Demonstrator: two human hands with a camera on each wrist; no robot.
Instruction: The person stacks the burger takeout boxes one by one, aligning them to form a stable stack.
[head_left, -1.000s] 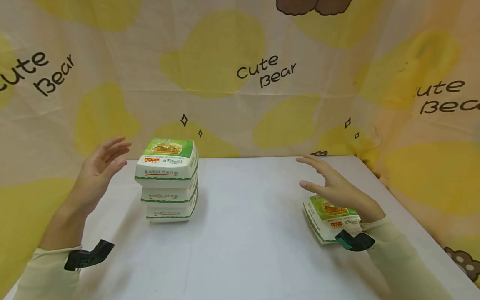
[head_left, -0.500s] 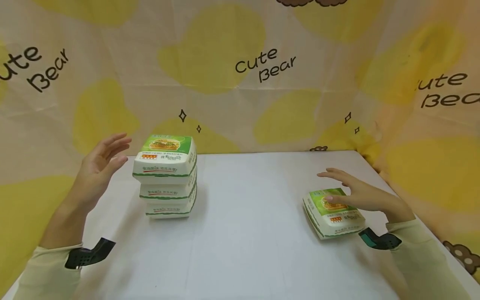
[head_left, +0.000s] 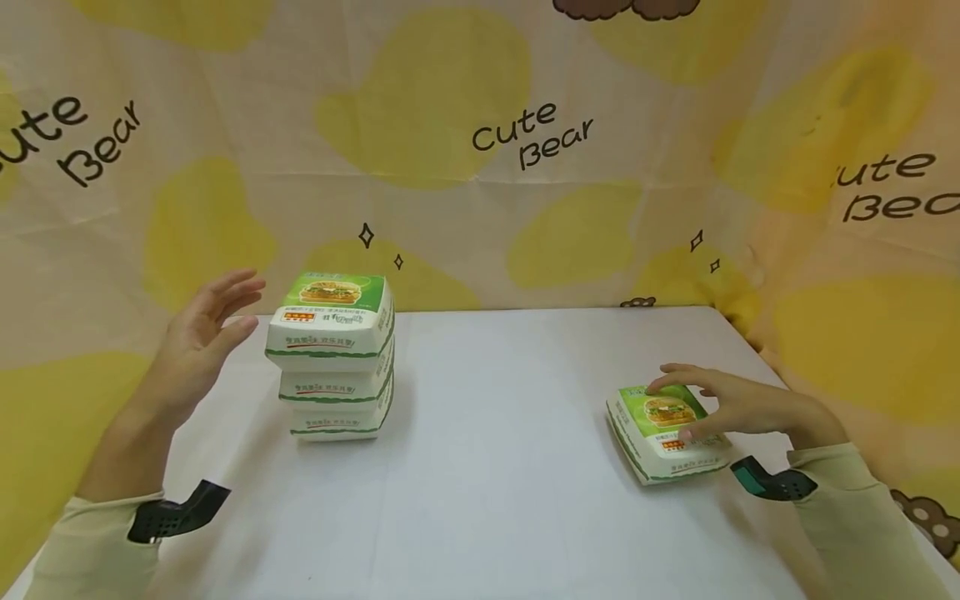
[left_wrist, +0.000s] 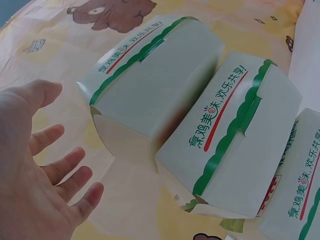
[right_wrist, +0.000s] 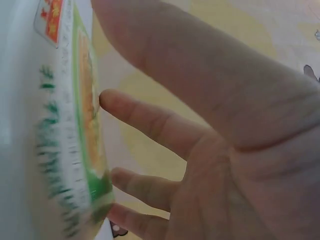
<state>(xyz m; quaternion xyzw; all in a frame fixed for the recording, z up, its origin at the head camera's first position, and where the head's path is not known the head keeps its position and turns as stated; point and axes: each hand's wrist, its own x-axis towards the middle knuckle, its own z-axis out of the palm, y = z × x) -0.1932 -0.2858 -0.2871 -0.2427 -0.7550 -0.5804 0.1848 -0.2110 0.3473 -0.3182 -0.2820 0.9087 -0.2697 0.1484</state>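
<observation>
Three burger boxes, white with green trim, stand stacked at the left of the table, the top burger box (head_left: 330, 321) printed with a burger on green. Left of this stack my left hand (head_left: 198, 346) is raised, fingers apart and bent slightly, holding nothing. The left wrist view has a gap between those fingers and the stacked boxes (left_wrist: 220, 135). A single burger box (head_left: 652, 437) lies on the right of the table. Over its right part hangs my right hand (head_left: 738, 408), thumb and fingers spread. In the right wrist view, fingertips are at the box's printed lid (right_wrist: 87, 110); contact is hard to tell.
The white tabletop (head_left: 480, 467) stretches between the stack and the single box. A cloth backdrop (head_left: 435, 100) with yellow patches and "Cute Bear" lettering rises behind the table and along its right side. Each wrist carries a black strap (head_left: 176, 515).
My right hand has moved right and then down, coming low over the single box's right part. The left hand and the boxes have stayed in place; the head view shifted slightly.
</observation>
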